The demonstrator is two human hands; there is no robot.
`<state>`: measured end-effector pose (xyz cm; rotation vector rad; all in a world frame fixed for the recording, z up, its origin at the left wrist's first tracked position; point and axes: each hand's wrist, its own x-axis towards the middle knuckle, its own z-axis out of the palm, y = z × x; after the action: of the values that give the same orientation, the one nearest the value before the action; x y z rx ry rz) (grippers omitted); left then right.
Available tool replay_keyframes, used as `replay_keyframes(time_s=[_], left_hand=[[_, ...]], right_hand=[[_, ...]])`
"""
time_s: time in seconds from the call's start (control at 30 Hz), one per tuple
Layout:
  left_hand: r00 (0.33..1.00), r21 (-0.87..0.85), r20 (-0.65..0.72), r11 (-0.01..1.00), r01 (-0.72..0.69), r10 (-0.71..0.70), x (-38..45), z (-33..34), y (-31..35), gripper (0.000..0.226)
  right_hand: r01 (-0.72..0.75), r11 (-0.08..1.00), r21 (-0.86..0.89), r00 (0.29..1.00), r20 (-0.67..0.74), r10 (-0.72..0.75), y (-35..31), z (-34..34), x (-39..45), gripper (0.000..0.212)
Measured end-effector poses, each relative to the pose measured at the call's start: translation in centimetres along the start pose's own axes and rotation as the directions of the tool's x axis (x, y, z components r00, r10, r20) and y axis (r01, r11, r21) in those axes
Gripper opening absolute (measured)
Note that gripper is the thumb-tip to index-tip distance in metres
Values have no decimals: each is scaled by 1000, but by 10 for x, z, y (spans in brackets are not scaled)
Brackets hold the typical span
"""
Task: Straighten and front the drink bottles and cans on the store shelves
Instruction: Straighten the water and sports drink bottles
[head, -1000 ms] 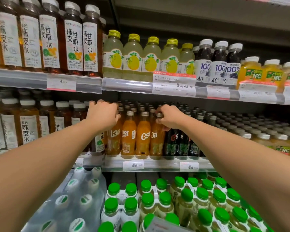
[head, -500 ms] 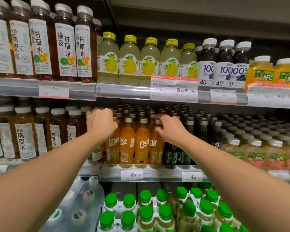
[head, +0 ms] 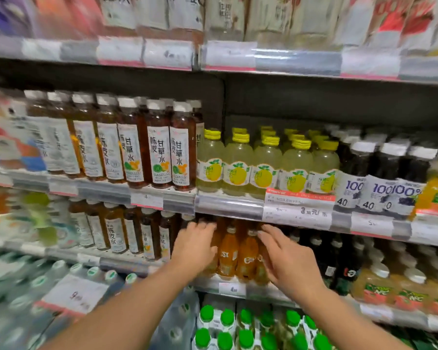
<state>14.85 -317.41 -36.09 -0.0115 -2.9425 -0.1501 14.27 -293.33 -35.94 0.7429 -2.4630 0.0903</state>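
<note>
Both hands have come off the bottle necks they gripped half a second ago, and the view has tipped up, bringing a further, blurred shelf of cartons into the top of the frame. Left hand, centre of frame: fingers spread and nearly straight, lying against the left side of the orange drink bottles; nothing gripped. Right hand, just right of centre: fingers extended and loosely fanned at the right side of the same row; whether they touch the bottles I cannot tell, motion blur. It holds nothing.

Orange drink bottles stand upright at the front of the shelf, centre of frame, full of orange liquid, labels partly facing out, between the two hands. A price tag sits on the rail below them.

Left of them: brown tea bottles, white caps, amber-brown liquid. Right of them: dark bottles with black contents, then cloudy juice bottles with white caps at the right edge.

Shelf above, middle of frame: tall brown tea bottles with white labels; pale yellow-green juice bottles, yellow caps, lemon labels; dark purple juice bottles marked 100.

Bottom centre: packs of green-capped bottles. Lower left: wrapped water bottles, blurred.
</note>
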Motion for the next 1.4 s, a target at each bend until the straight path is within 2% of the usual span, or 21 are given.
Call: replay_keyframes(time_s=[0.07, 0.1, 0.2, 0.3, 0.37, 0.43, 0.5, 0.53, 0.6, 0.67, 0.73, 0.8, 0.83, 0.97, 1.1, 1.2, 1.3, 1.4], left_hand=[[998, -44, 44, 998, -32, 34, -15, -13, -6, 48], [997, -50, 69, 998, -36, 40, -24, -19, -9, 42], [990, -87, 139, 996, -6, 19, -53, -40, -23, 32], [982, -96, 188, 995, 13, 6, -78, -64, -40, 39], [980, -133, 198, 990, 53, -26, -89, -87, -54, 42], [976, -170, 208, 981, 97, -60, -94, -119, -67, 43], [975, -163, 210, 981, 104, -69, -99, -154, -77, 42], [976, -154, 208, 983, 101, -68, -99, -172, -82, 40], [982, -142, 176, 986, 93, -67, -95, -208, -90, 39], [991, -156, 118, 985, 78, -60, -87, -242, -97, 38], [997, -158, 56, 986, 58, -49, -78, -273, -99, 40], [999, -168, 14, 985, 41, -39, -70, -298, -97, 42], [1000, -166, -1, 986, 30, -30, -67, -310, -95, 42], [999, -113, -45, 993, 18, -24, -58, -341, -84, 45], [997, -29, -79, 1000, 9, -11, -43, -370, -83, 48], [991, -12, -131, 1000, 26, -27, -28, -391, -80, 49], [982, -14, -189, 1000, 2, -4, -13, -412, -73, 49], [957, 5, -288, 999, -45, 45, 8, -448, -68, 54]], right_hand=[[140, 988, -69, 988, -56, -144, -12, -16, 16, 75], [151, 984, -93, 988, -12, -153, -18, -23, 28, 82], [101, 987, -122, 979, 191, -77, -29, -32, 46, 96], [77, 987, -144, 936, 352, -22, -29, -38, 46, 106], [71, 988, -139, 889, 457, 0, -34, -54, 52, 106], [59, 993, -98, 812, 583, 9, -46, -82, 64, 100], [61, 998, -34, 738, 675, -22, -62, -120, 79, 91], [81, 997, 4, 733, 677, -62, -70, -139, 88, 86], [169, 983, 69, 789, 589, -177, -84, -174, 108, 80], [239, 968, 75, 879, 407, -249, -96, -205, 132, 78], [235, 971, 37, 943, 234, -237, -104, -238, 159, 79], [170, 985, -31, 979, 119, -165, -106, -264, 185, 82], [122, 991, -60, 988, 105, -115, -105, -273, 195, 86], [-18, 994, -112, 977, 210, 41, -83, -280, 210, 96], [-5, 993, -118, 955, 294, 40, -63, -269, 204, 101], [-28, 998, -65, 965, 258, 43, -63, -267, 206, 89], [-19, 1000, -16, 978, 208, 22, -66, -280, 220, 68], [70, 996, 60, 997, 25, -72, -62, -319, 252, 51]])
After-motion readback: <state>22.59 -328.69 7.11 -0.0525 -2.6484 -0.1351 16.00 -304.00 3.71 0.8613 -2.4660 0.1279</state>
